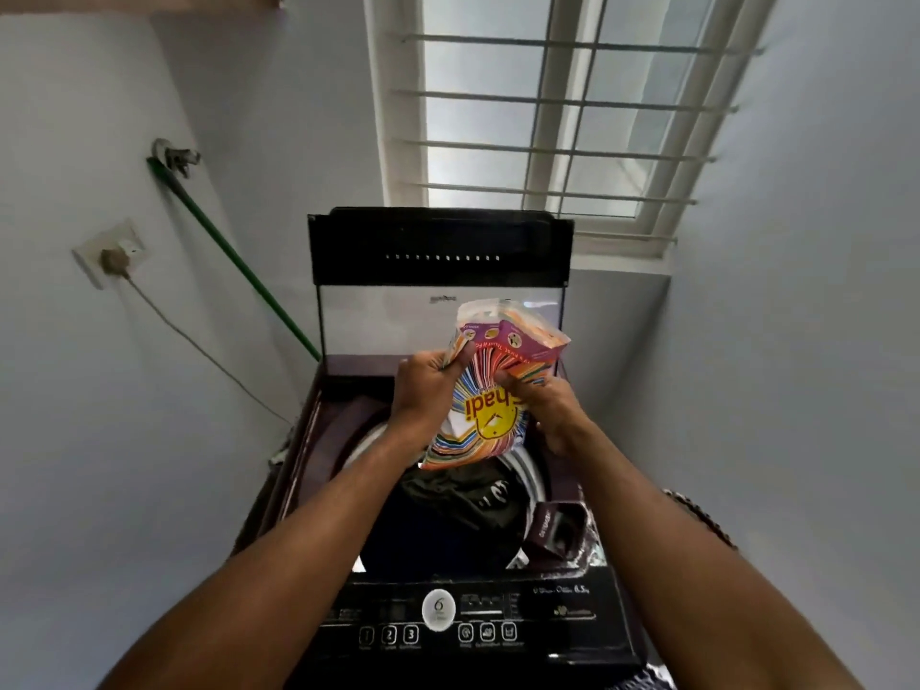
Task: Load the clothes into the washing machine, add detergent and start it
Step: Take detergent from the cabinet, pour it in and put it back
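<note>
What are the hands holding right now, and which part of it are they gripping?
Both hold the detergent packet above the open washing machine. The left hand grips its upper left edge; the right hand pinches its right side near the top.

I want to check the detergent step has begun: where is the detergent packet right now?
In the head view the detergent packet is at centre, held by the left hand and right hand above the open washing machine, over the dark clothes.
</note>
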Tool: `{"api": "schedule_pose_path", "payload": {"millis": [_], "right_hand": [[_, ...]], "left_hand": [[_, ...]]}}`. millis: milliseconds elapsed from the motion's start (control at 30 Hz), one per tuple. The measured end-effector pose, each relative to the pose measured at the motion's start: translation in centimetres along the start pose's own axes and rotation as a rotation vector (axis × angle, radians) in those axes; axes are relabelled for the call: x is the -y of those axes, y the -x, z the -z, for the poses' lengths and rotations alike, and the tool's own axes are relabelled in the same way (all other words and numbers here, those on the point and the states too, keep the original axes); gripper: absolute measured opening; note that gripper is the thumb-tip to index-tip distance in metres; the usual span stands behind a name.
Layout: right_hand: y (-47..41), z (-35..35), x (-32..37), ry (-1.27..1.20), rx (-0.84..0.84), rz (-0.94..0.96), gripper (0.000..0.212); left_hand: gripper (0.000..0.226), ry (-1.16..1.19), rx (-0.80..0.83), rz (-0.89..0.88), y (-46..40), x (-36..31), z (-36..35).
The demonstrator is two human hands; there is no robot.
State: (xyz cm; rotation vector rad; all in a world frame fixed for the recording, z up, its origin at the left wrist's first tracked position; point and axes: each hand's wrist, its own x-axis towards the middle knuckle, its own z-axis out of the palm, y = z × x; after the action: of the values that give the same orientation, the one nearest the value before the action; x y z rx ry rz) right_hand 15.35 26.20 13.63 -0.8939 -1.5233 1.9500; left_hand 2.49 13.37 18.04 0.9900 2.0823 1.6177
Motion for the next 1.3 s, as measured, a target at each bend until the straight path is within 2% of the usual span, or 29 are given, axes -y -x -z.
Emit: {"api": "schedule_pose_path", "payload": {"millis": [100, 133, 167, 267, 333, 433, 500, 567, 633, 700, 800, 900, 933, 1000, 1067, 1167, 1300], "right_hand": [[0.2, 1.9, -3.5, -0.016, -0.356, -0.122, 0.121], [0.6, 2.6, -5.0, -0.047, -0.478, -0.188, 0.134], [1.5, 2.8, -6.1, -0.104, -0.524, -0.240, 0.136], [4.7, 2.7, -8.1, -0.353, -0.459, -0.335, 0.102], [6.4, 2.5, -8.3, -0.498, -0.386, -0.309, 0.102], [7.3, 3.6, -7.3, -0.765, -0.279, -0.115, 0.093], [7.9, 4.8, -6.6, -0.853, -0.220, -0.081, 0.085], [8.6, 6.6, -6.8, -0.882, -0.228, -0.062, 0.081], [9.4, 8.5, -7.6, -0.890, -0.256, -0.077, 0.077], [10.2, 10.1, -8.5, -0.884, -0.278, -0.101, 0.078], [11.4, 11.9, -9.7, -0.822, -0.303, -0.063, 0.077], [12.5, 13.9, -10.1, -0.727, -0.310, -0.045, 0.081], [12.9, 14.5, -10.0, -0.697, -0.304, -0.051, 0.082], [13.4, 15.8, -10.1, -0.647, -0.282, -0.073, 0.079], [13.9, 17.3, -10.4, -0.611, -0.301, -0.080, 0.075], [14.0, 18.8, -10.2, -0.534, -0.295, -0.050, 0.077], [14.5, 19.1, -9.4, -0.456, -0.368, -0.019, 0.077]], "left_hand": [[0.056, 0.009, 0.034, 0.008, 0.3, -0.2, -2.5], [0.055, 0.026, 0.041, 0.020, 0.4, -0.2, -3.2], [0.056, 0.045, 0.042, 0.017, 0.4, -0.2, -3.9], [0.056, 0.084, 0.081, -0.005, 0.9, -0.7, -6.4], [0.059, 0.139, 0.129, 0.005, 1.5, -1.3, -7.9], [0.076, 0.224, 0.180, 0.076, 2.2, -1.3, -10.1], [0.073, 0.232, 0.240, 0.102, 2.6, -1.4, -10.9], [0.058, 0.151, 0.319, 0.058, 2.3, -1.9, -11.2], [0.034, 0.008, 0.367, -0.064, 1.4, -2.7, -11.2], [0.024, -0.126, 0.484, -0.153, 0.5, -3.9, -11.4], [0.036, -0.314, 0.685, -0.183, -0.2, -5.7, -12.6], [0.061, -0.442, 0.753, -0.147, -0.6, -6.3, -14.8], [0.063, -0.505, 0.761, -0.161, -0.5, -6.4, -15.5], [0.053, -0.607, 0.761, -0.200, -0.3, -6.3, -16.8], [0.045, -0.639, 0.726, -0.192, -0.1, -5.9, -17.7], [0.046, -0.636, 0.715, -0.161, -0.1, -4.6, -18.2], [0.042, -0.493, 0.733, -0.078, 0.2, -2.8, -18.3]]}}
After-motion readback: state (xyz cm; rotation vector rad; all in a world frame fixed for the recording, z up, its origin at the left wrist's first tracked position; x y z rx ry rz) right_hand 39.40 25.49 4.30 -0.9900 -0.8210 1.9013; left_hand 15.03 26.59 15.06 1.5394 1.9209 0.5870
